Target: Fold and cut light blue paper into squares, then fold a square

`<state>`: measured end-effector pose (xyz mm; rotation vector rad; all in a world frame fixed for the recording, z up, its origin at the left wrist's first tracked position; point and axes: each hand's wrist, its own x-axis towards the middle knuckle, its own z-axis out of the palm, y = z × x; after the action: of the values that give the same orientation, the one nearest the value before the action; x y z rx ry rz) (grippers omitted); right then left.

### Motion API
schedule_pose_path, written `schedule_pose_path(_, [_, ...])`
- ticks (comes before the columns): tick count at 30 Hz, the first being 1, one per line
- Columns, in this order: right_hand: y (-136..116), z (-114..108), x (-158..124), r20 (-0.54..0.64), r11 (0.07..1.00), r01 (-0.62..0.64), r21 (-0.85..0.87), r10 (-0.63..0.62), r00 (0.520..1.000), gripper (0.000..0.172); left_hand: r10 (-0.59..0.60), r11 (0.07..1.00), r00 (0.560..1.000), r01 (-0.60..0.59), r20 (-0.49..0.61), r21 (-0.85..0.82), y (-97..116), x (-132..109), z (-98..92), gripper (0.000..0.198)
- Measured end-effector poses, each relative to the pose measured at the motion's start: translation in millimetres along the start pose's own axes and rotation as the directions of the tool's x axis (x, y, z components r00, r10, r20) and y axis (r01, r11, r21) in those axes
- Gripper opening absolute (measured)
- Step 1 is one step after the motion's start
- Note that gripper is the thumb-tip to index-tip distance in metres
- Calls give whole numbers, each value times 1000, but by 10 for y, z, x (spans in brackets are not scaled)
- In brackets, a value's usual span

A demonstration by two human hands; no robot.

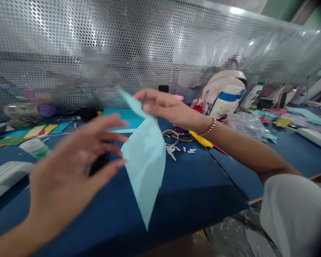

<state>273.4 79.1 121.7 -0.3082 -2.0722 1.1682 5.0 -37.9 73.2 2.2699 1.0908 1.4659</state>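
A light blue sheet of paper [146, 153] hangs above the table, folded or curled, its pointed lower corner downward. My right hand [163, 107] pinches its upper edge between thumb and fingers; a striped bracelet circles that wrist. Left of the paper is my left hand [77, 167], blurred by motion, its fingers spread. The thumb and a fingertip come right up to the paper's left edge; whether they touch it I cannot tell. Behind the paper lies a brighter blue sheet [120, 117], partly covered.
On the blue table [192, 192] lie a tape roll [170, 137], a yellow cutter-like tool [201, 139], white paper scraps [171, 152], a glue stick [35, 148] and coloured strips [40, 131]. A backpack [224, 92] leans near the perforated metal panel [149, 46].
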Motion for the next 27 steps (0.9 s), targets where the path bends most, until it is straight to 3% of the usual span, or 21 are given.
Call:
schedule_pose_path(1, [57, 72, 46, 98, 995, -30, 94, 21, 995, 36, 32, 999, 993, -33, -112, -11, -65, 146, -32, 83])
schedule_pose_path(2, [120, 156, 90, 169, 979, -89, 183, 58, 984, 31, 81, 996, 986, -76, -144, 41, -122, 284, -61, 99])
schedule_pose_path(3, [183, 246, 130, 231, 947, -163, 275, 100, 968, 23, 112, 990, 988, -102, -108, 94, -164, 403, -83, 102])
schedule_pose_path(5, [296, 426, 195, 316, 842, -313, 439, 182, 931, 12, 79, 997, 997, -79, 25, 2, -195, 564, -99, 75])
schedule_pose_path(8, [391, 629, 210, 315, 749, -392, 534, 254, 914, 30, -14, 997, 993, 23, 115, -76, -156, 629, -69, 13])
schedule_pose_path(12, [376, 691, 7, 278, 546, -525, 653, 472, 837, 31, -103, 995, 994, 102, -47, -18, -151, 599, -66, 7])
schedule_pose_path(14, [325, 660, -158, 266, 568, -549, 614, 506, 821, 39, -144, 989, 984, 145, -104, 7, -190, 593, -88, 10])
schedule_pose_path(16, [258, 620, -322, 222, 658, -526, 539, 492, 842, 54, -199, 980, 975, 199, -95, -10, -231, 590, -99, 13])
schedule_pose_path(20, [145, 552, -574, 158, 826, -509, 244, 484, 861, 66, -339, 936, 938, 328, -73, -127, -244, 543, -60, 21])
schedule_pose_path(22, [112, 510, -673, 110, 859, -493, 137, 481, 870, 61, -398, 907, 913, 376, -89, -190, -221, 481, -40, 23])
schedule_pose_path(25, [35, 422, -811, -3, 897, -441, 39, 441, 897, 33, -433, 886, 890, 392, -140, -247, -189, 342, -53, 20])
schedule_pose_path(27, [-64, 365, -891, -77, 919, -393, -25, 390, 918, 24, -419, 896, 889, 372, -184, -241, -184, 236, -92, 19])
